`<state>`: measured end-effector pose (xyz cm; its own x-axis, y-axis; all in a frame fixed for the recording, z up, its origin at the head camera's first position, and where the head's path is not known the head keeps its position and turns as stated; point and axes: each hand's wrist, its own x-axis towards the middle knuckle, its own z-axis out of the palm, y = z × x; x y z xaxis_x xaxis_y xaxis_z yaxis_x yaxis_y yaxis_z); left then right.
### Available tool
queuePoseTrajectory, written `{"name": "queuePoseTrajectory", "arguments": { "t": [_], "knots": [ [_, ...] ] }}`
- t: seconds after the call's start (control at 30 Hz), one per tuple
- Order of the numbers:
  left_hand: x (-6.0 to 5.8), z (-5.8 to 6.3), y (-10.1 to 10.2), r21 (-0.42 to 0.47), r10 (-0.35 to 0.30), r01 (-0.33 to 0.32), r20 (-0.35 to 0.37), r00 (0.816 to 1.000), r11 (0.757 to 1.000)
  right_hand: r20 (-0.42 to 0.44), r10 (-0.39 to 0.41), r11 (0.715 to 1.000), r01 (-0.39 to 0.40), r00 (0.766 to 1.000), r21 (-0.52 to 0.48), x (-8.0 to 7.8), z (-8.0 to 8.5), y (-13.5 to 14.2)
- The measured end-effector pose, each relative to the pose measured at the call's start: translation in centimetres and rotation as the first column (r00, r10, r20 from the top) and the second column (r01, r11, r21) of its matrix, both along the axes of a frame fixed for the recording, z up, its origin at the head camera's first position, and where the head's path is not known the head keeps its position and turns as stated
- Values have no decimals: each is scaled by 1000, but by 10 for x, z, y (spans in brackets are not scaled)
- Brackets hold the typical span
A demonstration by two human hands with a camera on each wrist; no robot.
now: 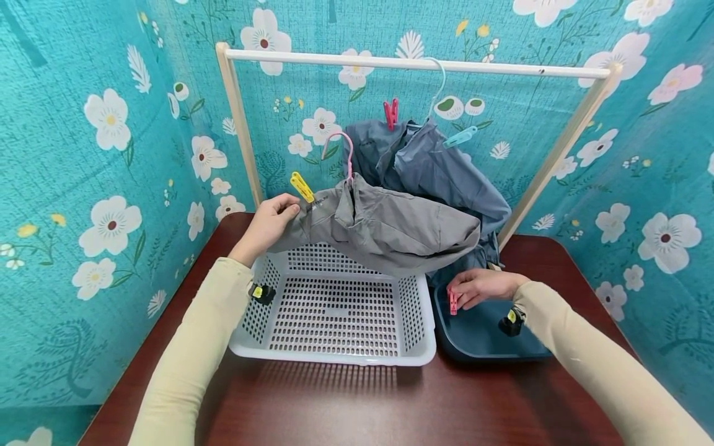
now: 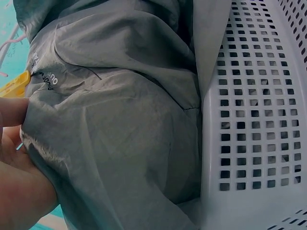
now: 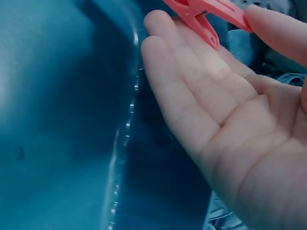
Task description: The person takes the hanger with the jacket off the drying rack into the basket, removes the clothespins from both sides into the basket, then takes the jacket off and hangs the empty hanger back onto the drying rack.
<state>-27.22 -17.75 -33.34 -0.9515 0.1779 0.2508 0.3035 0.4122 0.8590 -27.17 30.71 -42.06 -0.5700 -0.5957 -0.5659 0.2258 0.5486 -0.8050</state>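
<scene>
My left hand [image 1: 266, 224] pinches the edge of a grey garment [image 1: 413, 232], thumb on the near side in the left wrist view. The garment hangs on a pink hanger [image 1: 349, 155], above the back of a white basket. A yellow clothespin [image 1: 301, 186] is clipped on the garment beside that hand. Over the dark blue basin [image 1: 491, 355], my right hand [image 1: 485, 287] holds a pinkish-red clothespin [image 1: 453, 302] between thumb and fingers. The right wrist view shows this clothespin [image 3: 205, 29] at the top, the other fingers extended.
Behind, a blue-grey garment [image 1: 446, 164] hangs by a light blue hanger [image 1: 442, 80] from a white rack bar [image 1: 334, 59]. It carries a red clothespin [image 1: 391, 114] and a light blue clothespin [image 1: 460, 136]. The white perforated basket [image 1: 334, 357] stands on the brown table [image 1: 312, 409].
</scene>
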Motion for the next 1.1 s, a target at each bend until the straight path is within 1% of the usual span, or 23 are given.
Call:
{"name": "queuePoseTrajectory", "arguments": {
  "t": [0.3,0.43,0.7,0.73,0.9,0.93,0.97,1.1],
  "knots": [
    [3,2,1,-7,-2,2,-12,1000,1000,32,-13,1000,12,999,29,6,-9,-3],
    [3,2,1,-7,-4,4,-3,1000,1000,23,-12,998,11,1000,59,8,-14,-5],
    [2,-1,2,-15,-4,4,11,1000,1000,9,-57,992,55,998,113,9,-26,-7],
    [6,3,4,-16,-5,5,16,1000,1000,6,-57,992,56,998,113,9,-26,-6],
    [6,3,4,-14,-4,4,20,1000,1000,4,-72,992,71,997,102,9,-28,-5],
    [6,3,4,-16,-4,4,18,1000,1000,6,-74,993,73,997,96,9,-29,-4],
    [2,-1,3,-12,-4,4,13,1000,1000,7,-78,993,77,997,91,9,-30,-4],
    [2,-1,3,-9,-3,4,16,1000,1000,16,-92,993,91,996,74,11,-32,-3]
  ]
}}
